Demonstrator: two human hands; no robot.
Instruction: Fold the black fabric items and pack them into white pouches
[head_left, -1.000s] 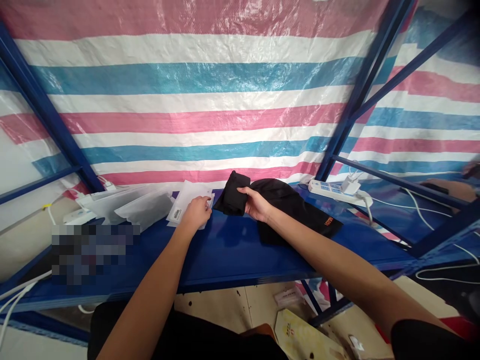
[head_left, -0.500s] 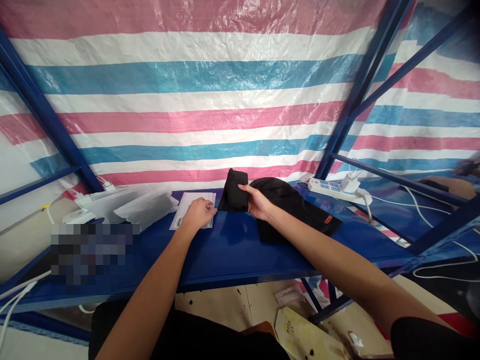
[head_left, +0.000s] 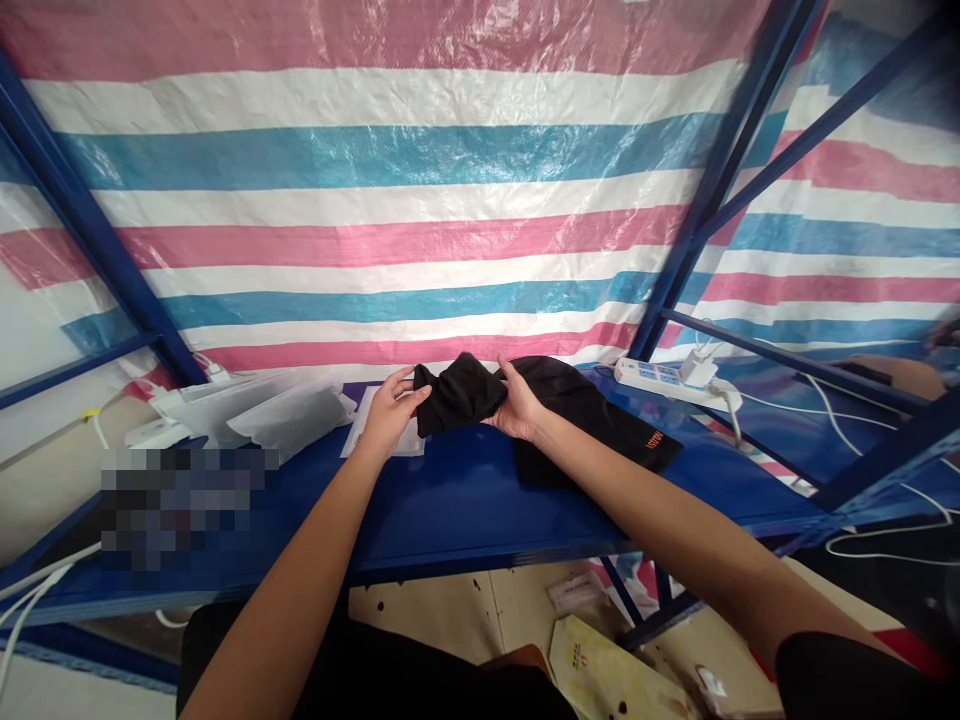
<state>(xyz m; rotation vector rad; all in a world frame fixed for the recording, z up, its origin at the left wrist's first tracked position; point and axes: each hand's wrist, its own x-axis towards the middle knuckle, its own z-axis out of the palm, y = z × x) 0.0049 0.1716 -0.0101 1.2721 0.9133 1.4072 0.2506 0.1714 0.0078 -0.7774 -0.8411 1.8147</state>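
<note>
A bundle of black cloth [head_left: 461,395] is held between my two hands above the blue shelf [head_left: 450,510]. My left hand [head_left: 390,412] pinches its left end, with the thumb in front. At the other end my right hand [head_left: 516,402] grips the cloth, thumb pointing up. Partly behind my left hand lies a white packet [head_left: 409,442] on the shelf. Right of my right hand a larger black garment [head_left: 592,420] with small orange lettering lies spread out, partly covered by my forearm.
Translucent plastic bags [head_left: 289,415] lie at the left, behind a blurred-out patch. A white power strip [head_left: 660,380] with plugs and cables sits at the right back. Blue metal posts [head_left: 686,240] frame both sides, and a striped sheet [head_left: 420,240] hangs behind. Below, a yellowish box [head_left: 611,670] rests on the floor.
My left hand has moved up and right from the white packet and taken hold of the black cloth's left end. The cloth has turned from upright to stretched sideways.
</note>
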